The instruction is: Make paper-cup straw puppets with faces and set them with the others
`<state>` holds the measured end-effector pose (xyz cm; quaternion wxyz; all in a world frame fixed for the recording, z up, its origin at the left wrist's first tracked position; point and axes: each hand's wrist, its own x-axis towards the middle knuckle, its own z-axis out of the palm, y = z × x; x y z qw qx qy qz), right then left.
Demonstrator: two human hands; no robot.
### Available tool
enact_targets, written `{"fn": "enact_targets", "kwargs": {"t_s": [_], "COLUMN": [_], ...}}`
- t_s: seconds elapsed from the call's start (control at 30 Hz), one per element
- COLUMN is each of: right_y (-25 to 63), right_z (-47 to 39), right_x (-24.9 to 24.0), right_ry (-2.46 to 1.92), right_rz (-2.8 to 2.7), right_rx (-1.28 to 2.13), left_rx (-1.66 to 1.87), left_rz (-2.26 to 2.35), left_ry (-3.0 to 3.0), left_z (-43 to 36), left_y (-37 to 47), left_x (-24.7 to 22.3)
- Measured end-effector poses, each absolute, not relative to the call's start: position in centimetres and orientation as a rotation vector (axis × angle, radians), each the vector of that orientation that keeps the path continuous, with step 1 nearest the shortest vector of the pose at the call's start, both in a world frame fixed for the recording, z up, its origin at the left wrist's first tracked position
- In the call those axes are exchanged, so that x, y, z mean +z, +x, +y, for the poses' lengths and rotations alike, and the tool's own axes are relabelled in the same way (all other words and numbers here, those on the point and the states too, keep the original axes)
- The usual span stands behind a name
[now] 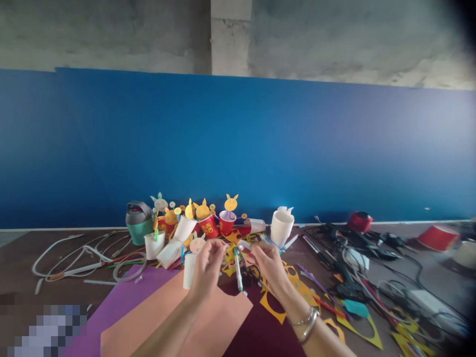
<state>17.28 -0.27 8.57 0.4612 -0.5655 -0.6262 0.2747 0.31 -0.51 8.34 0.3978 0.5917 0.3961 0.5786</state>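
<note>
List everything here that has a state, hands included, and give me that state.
Left hand: fingers curled, grip unclear.
Right hand: fingers curled, grip unclear.
Marker: lying down, capping uncertain.
White cup: upright.
Cup beside it: on its side.
Teal flask: upright.
Peach sheet: overlapping the purple sheet.
Yellow scraps: cut, with round holes.

Red paper cup [205,223], yellow lettering [208,228], too small to read
</note>
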Motion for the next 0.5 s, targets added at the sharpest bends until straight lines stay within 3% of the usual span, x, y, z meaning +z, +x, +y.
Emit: {"fn": "enact_targets", "kwargs": {"t_s": [0.07,0.2,0.5], "right_y": [18.6,20.2,15.7], "right_z": [0.4,1.0,0.7], "right_x": [8.2,6.6,6.5], "right_ry": [-1.491,-1.989,-2.012], "right_rz": [-1.654,-1.992,-2.167], "right_rx": [0.557,-0.015,-0.236], "left_rx": [1.537,1.548,1.49], "left_rz": [0.987,1.075,1.176], "left_ry": [1.393,1.357,1.339], "left_z": [0.4,1.5,2.3], "left_y": [-0.2,-0.9,-1.6], "left_x": [8.1,7.5,7.2]}}
